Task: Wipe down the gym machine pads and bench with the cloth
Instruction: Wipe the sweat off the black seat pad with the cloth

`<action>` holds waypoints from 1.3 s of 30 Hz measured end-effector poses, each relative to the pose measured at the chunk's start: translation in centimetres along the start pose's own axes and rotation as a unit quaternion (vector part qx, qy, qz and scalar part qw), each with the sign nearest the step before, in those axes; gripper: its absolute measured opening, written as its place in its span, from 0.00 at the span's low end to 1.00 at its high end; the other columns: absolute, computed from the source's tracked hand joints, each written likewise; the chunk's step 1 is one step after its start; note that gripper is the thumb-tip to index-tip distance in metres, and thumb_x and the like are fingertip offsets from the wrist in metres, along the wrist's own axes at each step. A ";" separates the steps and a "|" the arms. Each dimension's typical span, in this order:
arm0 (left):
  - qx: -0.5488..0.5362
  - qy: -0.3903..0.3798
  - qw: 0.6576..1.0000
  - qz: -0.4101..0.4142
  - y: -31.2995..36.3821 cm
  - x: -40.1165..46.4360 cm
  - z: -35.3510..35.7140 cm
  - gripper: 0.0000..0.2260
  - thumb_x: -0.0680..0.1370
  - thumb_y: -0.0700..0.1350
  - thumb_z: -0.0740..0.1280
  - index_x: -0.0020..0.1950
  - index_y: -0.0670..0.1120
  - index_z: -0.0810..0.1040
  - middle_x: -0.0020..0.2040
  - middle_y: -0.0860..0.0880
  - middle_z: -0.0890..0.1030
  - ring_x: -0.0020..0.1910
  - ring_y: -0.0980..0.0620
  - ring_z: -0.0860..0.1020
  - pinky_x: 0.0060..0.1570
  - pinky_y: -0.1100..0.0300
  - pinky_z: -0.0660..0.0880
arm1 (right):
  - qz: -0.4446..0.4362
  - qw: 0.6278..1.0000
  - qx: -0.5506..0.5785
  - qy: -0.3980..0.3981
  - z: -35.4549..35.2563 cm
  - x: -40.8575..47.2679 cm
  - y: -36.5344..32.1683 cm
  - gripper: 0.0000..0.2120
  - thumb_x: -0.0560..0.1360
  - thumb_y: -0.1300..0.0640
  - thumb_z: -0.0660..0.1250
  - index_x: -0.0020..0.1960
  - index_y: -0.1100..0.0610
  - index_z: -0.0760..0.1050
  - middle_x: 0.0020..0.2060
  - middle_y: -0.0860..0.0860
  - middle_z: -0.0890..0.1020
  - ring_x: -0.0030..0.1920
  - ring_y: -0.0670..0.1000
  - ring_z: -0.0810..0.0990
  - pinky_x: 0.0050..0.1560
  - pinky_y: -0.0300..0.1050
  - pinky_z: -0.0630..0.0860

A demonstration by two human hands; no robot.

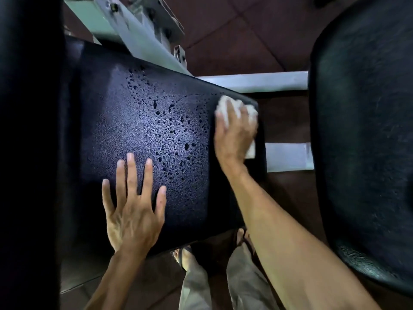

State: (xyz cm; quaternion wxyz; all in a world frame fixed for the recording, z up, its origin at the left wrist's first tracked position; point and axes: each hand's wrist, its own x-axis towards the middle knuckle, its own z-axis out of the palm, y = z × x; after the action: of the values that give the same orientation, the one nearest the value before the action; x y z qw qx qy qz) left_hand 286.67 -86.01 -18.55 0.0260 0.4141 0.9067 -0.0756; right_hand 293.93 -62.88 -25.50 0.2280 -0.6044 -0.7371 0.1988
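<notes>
The wiping of the dark padded counter (125, 121) looks to be at its start: droplets (169, 130) bead across its middle, unwiped. The right hand (234, 128) presses a white cloth (225, 104) onto the pad's far right corner, fingers curled over it and grasping it, the cloth bunched beneath the palm. The left hand (134, 209) lies flat, fingers spread, released, bracing the near edge. Next, likely, a firm sweep leftward through the droplets.

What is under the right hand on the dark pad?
A white cloth lies under the right hand, pressed onto the pad near its far edge. The cloth shows beyond the fingers and beside the wrist. Its middle and the pad beneath it are covered.
</notes>
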 end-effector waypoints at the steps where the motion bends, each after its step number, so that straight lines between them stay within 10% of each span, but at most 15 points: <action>1: -0.003 -0.002 1.000 -0.002 0.0 0.0 -0.1 0.28 0.80 0.59 0.49 0.80 0.53 0.53 0.81 0.48 0.47 0.81 0.49 0.49 0.78 0.45 0.46 | -0.045 0.999 0.001 -0.029 -0.1 -1.1 -1.6 0.21 0.81 0.45 0.58 0.68 0.53 0.77 0.69 0.58 0.76 0.71 0.68 0.69 0.72 0.64 0.66; 8: -0.013 -0.014 1.000 -0.009 -0.1 0.1 -0.4 0.28 0.80 0.59 0.48 0.80 0.54 0.52 0.82 0.49 0.47 0.81 0.49 0.48 0.78 0.44 0.47 | -0.271 0.938 0.040 -0.214 -8.3 -17.7 6.6 0.19 0.83 0.48 0.61 0.73 0.48 0.72 0.75 0.55 0.69 0.76 0.67 0.63 0.71 0.64 0.67; 18: -0.009 -0.004 1.000 -0.006 -0.2 0.0 -0.2 0.27 0.81 0.58 0.49 0.79 0.53 0.54 0.81 0.48 0.48 0.81 0.49 0.49 0.77 0.45 0.47 | 0.080 0.996 0.019 0.022 -0.9 1.8 2.7 0.18 0.79 0.46 0.62 0.64 0.50 0.80 0.62 0.56 0.81 0.63 0.64 0.77 0.66 0.57 0.72; 24: -0.013 -0.004 1.000 -0.009 -0.1 0.1 -0.3 0.26 0.81 0.57 0.49 0.79 0.53 0.55 0.81 0.49 0.49 0.80 0.49 0.51 0.77 0.45 0.49 | -0.233 0.968 0.035 -0.088 0.6 -1.6 -5.5 0.19 0.81 0.47 0.60 0.68 0.50 0.78 0.68 0.58 0.77 0.72 0.68 0.69 0.71 0.63 0.67; 30: -0.018 -0.017 1.000 -0.008 0.0 0.0 -0.4 0.27 0.81 0.57 0.48 0.80 0.54 0.53 0.81 0.50 0.47 0.81 0.50 0.49 0.77 0.46 0.47 | -0.375 0.900 0.040 -0.217 -6.7 -11.6 6.1 0.19 0.82 0.49 0.62 0.71 0.51 0.73 0.73 0.58 0.72 0.75 0.68 0.64 0.74 0.62 0.64; 39: -0.034 -0.019 0.999 -0.007 -0.2 0.1 -0.2 0.27 0.80 0.58 0.49 0.80 0.54 0.53 0.81 0.49 0.46 0.80 0.49 0.49 0.77 0.46 0.46 | -0.076 0.996 0.025 -0.025 -1.0 0.8 0.2 0.17 0.80 0.48 0.63 0.64 0.54 0.80 0.65 0.59 0.79 0.66 0.60 0.71 0.69 0.61 0.69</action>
State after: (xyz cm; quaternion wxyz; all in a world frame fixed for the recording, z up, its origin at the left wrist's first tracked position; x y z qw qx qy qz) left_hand 286.46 -85.95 -18.30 0.0569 0.4053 0.9109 -0.0526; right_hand 294.55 -62.06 -24.74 0.2392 -0.5357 -0.7808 0.2147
